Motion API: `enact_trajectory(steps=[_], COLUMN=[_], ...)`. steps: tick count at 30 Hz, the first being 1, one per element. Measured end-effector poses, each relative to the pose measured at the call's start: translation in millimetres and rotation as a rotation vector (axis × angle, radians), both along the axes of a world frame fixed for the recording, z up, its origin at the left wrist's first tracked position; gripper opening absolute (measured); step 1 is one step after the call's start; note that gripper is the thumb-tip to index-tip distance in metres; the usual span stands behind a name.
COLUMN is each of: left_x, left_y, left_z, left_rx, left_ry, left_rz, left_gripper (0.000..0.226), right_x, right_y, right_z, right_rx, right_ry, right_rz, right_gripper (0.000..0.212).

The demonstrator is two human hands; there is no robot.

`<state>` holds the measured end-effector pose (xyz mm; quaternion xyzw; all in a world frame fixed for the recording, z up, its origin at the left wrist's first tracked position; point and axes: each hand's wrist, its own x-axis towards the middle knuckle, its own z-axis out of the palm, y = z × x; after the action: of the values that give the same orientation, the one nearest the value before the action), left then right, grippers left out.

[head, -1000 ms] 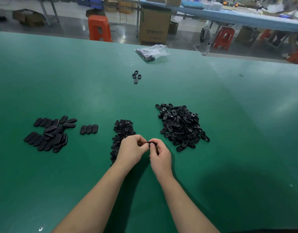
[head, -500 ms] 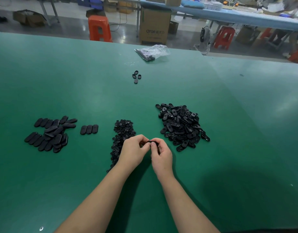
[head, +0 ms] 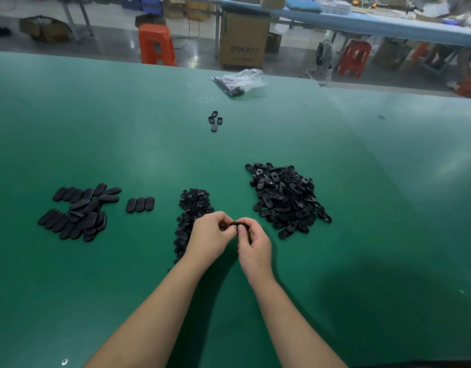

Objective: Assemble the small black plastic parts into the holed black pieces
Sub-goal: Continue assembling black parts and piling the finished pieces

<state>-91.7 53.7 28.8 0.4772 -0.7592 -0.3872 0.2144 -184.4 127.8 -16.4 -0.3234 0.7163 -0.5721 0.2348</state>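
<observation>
Dim, cool and even over the green table (head: 96,288), with a soft pale sheen across its far middle and right side. Broad blurred shadow at lower right, darker one beneath the forearms; brighter glare on the grey floor (head: 197,53) beyond. Strongly bowed by wide-angle distortion at the edges, sharp near the centre, soft and smeared in the far background

Left hand (head: 211,239) and right hand (head: 253,245) pinching one black piece (head: 238,224) — three black heaps on green table (head: 362,208)
</observation>
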Motion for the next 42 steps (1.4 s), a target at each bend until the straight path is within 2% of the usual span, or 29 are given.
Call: enact_trajectory(steps=[5, 12, 23, 27, 29, 32, 35, 38, 42], left_x=[-1.5, 0.5, -0.3, 1.9, 4.6, 7.7, 9.7, 14.0, 39.1], left_y=[1.8, 1.2, 3.8, 5.3, 5.8, 5.5, 2.9, -2.0, -25.5], left_z=[-1.3, -3.1, -3.2, -4.9, -5.4, -4.5, -5.2, -2.4, -0.4], left_rx=[0.015, -0.04, -0.057, -0.062, -0.117, -0.262, -0.321, -0.358, -0.314], left_ry=[0.02, 0.026, 0.034, 0.032, 0.024, -0.015, -0.05, -0.016, 0.046], left_rz=[0.0, -0.081, -0.033, -0.067, -0.117, -0.215, -0.249, -0.158, 0.179], left_gripper=[0.008, 0.005, 0.01, 0.01, 0.024, 0.024, 0.023, 0.02, 0.017], right_x=[-0.6, -0.9, -1.2, -0.9, -0.6, -1.2, -1.6, -0.2, 1.1], right_y=[-0.6, -1.5, -1.2, -1.5, -1.8, -1.8, -0.8, -0.8, 0.5], right_z=[0.4, 0.4, 2.5, 3.6, 3.1, 2.1, 3.1, 5.4, 6.7], right_rx=[0.002, 0.014, 0.029, 0.037, 0.037, 0.023, 0.014, 0.012, 0.023], right_ry=[0.018, -0.001, 0.033, -0.025, -0.093, -0.157, -0.152, -0.146, -0.157], right_rz=[-0.012, -0.028, -0.01, -0.02, -0.022, -0.017, -0.016, -0.006, 0.01], right_gripper=[0.026, 0.013, 0.026, 0.025, 0.025, 0.026, 0.025, 0.023, 0.024])
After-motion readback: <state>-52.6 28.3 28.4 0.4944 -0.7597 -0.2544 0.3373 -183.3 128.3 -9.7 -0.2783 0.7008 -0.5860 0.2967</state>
